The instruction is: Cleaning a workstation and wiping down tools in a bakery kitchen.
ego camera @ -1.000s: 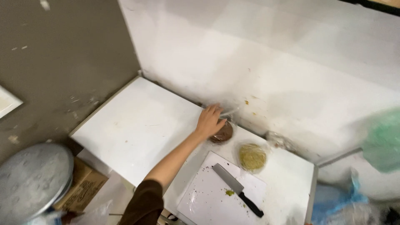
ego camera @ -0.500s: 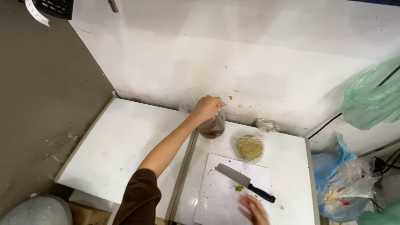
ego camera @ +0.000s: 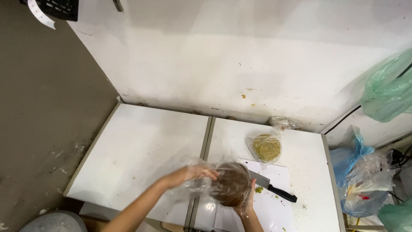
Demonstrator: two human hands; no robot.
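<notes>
Hands met over the near edge of the white surface (ego camera: 141,146), both on a clear bag (ego camera: 201,182) with a round brown lump (ego camera: 231,185) inside. Left hand (ego camera: 189,174) came in from the lower left, its grip pinched on the loose plastic at the lump's left side. Right hand (ego camera: 245,206) sat under the lump from below, fingers cupped against the bag; its grip was closed on the lump through the plastic. The lump was raised just above a white cutting board (ego camera: 274,206). A cleaver (ego camera: 270,187) with a black handle lay on that board, its blade partly hidden behind the lump, with green scraps beside it. Farther back on the surface lay a second bag (ego camera: 266,148) with a yellowish-green disc in it, near the wall (ego camera: 240,60). Blue and green bags (ego camera: 365,172) hung to the right, off the surface.
</notes>
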